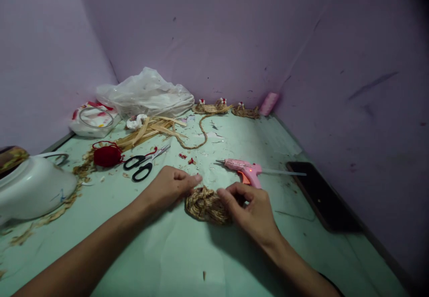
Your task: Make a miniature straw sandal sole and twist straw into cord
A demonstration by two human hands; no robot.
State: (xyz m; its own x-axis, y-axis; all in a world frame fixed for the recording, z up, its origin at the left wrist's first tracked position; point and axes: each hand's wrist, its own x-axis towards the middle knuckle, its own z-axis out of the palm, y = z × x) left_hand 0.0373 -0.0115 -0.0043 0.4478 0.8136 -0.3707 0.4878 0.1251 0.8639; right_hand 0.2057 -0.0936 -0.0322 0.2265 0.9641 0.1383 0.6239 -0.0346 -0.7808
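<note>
A small brown woven straw piece (206, 205), oval with a raised knot or band near its top, lies at the middle front of the table between my hands. My left hand (172, 183) is at its upper left edge, fingers curled and thumb stretched over towards the top. On the opposite side, my right hand (248, 205) pinches the right edge between thumb and fingers. Just beyond my right hand rests a pink glue gun (243, 168), its orange light lit and a glue stick in its back. The fingertips under the straw are partly hidden.
Black-handled scissors (142, 165) and a ball of red yarn (107, 155) lie left, near straw strips (147, 131). A white pot-like vessel (40, 187) stands far left. A phone (321, 198) is on the right. Straw slippers (209, 108) and a plastic bag (147, 94) sit at the back.
</note>
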